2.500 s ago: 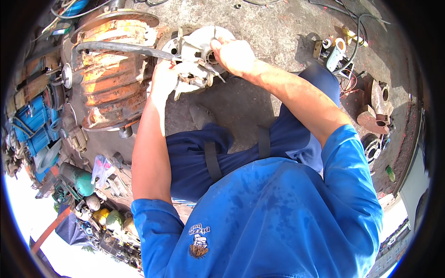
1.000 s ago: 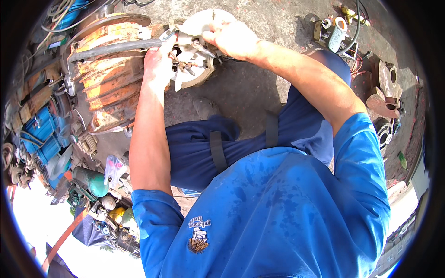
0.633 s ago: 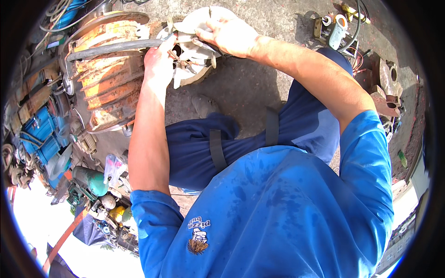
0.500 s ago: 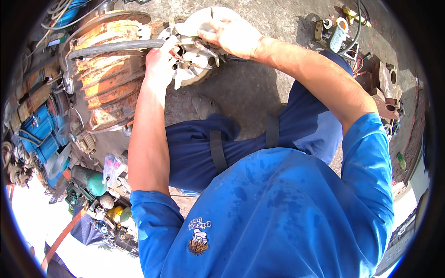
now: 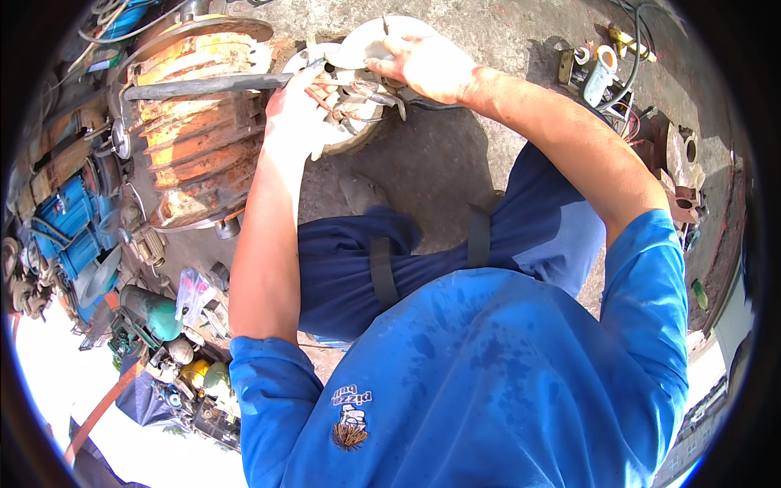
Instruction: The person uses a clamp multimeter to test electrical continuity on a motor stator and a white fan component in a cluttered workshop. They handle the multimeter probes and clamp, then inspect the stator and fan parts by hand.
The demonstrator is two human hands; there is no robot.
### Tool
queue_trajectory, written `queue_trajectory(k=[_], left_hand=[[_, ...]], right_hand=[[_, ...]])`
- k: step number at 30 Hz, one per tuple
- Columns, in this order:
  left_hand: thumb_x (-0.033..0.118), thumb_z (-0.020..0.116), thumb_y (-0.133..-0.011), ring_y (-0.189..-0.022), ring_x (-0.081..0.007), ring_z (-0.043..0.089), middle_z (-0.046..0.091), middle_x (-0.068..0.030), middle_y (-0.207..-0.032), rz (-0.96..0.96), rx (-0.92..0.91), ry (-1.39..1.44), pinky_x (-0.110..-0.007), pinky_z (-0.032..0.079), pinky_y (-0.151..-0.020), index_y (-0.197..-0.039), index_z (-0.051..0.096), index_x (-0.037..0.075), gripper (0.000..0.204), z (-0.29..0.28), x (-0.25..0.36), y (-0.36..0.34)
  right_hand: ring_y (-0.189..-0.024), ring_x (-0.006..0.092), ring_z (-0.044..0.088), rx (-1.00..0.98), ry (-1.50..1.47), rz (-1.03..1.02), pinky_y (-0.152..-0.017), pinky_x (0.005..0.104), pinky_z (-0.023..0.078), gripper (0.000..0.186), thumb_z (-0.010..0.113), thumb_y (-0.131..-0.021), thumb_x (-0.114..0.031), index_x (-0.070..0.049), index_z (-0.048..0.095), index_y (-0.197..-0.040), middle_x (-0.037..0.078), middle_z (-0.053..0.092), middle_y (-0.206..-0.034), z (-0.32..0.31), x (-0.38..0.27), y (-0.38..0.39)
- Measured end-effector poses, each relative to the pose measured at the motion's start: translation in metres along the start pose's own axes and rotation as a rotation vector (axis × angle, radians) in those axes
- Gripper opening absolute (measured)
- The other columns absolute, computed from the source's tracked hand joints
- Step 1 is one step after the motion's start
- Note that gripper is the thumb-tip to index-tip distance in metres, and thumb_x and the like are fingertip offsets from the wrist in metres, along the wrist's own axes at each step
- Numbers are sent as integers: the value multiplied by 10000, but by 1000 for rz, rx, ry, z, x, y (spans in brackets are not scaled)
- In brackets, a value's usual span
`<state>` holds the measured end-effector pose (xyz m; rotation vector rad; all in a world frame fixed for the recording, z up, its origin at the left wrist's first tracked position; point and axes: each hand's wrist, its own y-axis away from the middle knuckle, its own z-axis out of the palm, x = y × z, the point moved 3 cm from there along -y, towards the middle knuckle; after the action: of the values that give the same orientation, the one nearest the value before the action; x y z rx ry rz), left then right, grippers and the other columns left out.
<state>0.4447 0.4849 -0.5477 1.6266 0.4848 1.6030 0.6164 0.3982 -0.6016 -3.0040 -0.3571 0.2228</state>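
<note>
At the top of the view sits a round pale metal part (image 5: 351,140) with several wires (image 5: 376,96) coming out of its middle. My left hand (image 5: 294,106) is closed on wires at its left side, where a thick dark cable (image 5: 207,85) runs in; the fingertips are partly hidden. A pale round cover (image 5: 358,45) lies over the part's far side. My right hand (image 5: 427,69) rests at that cover with thumb and fingers around its near edge. Left of my left hand lies a large ribbed motor housing (image 5: 199,134), orange and rusty.
A pale power tool (image 5: 600,75) with a cable lies on the floor at the far right. Rusty metal pieces (image 5: 682,159) stand below it. Blue machine parts (image 5: 69,220), a green cylinder (image 5: 163,317) and a clear plastic bag (image 5: 194,291) crowd the left.
My left hand has turned slightly and its fingers have shifted over the wires. My right hand keeps its place at the cover. The whole view has shifted a little.
</note>
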Motion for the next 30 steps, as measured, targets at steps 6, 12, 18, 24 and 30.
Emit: queue_trajectory(k=[6, 12, 18, 24, 30], left_hand=[[161, 513, -1021, -951, -278, 660, 670, -166, -1077, 49, -43, -32, -424, 571, -886, -1224, 559, -44, 292, -13, -3, -8], [139, 559, -969, -789, -244, 652, 695, -150, -921, 100, -177, 133, -428, 575, -791, -1030, 656, -14, 192, -38, -17, -27], [125, 582, -976, -850, -229, 699, 701, -146, -937, 220, -123, 34, -370, 593, -783, -1068, 651, -56, 214, -38, -11, -29], [204, 655, -962, -713, -152, 631, 666, -78, -865, 299, -14, -354, -299, 569, -735, -1043, 643, -20, 239, -40, 0, -29], [193, 714, -933, -734, -91, 589, 646, -11, -855, 460, 15, -435, -261, 485, -644, -1063, 626, 46, 214, -46, -8, -38]], right_hand=[[-1170, 294, 591, -19, -20, -13, -1041, 448, 457, 433, 486, -962, -213, -209, 581, -1385, 136, 554, -1269, 3, -5, 6], [-1087, 275, 610, -29, -17, -57, -920, 416, 528, 442, 497, -948, -214, -195, 591, -1379, 100, 563, -1175, -1, -16, 9], [-1080, 281, 615, 47, 20, -130, -884, 423, 546, 416, 487, -963, -241, -197, 611, -1358, 95, 570, -1176, -2, -23, 15], [-1149, 286, 602, 268, -29, -21, -912, 444, 533, 329, 510, -983, -278, -182, 660, -1260, 89, 586, -1202, -1, -18, -4], [-1063, 346, 637, 188, -360, 295, -874, 439, 545, 300, 691, -900, -217, -87, 606, -1157, 117, 615, -1135, 20, -6, -13]])
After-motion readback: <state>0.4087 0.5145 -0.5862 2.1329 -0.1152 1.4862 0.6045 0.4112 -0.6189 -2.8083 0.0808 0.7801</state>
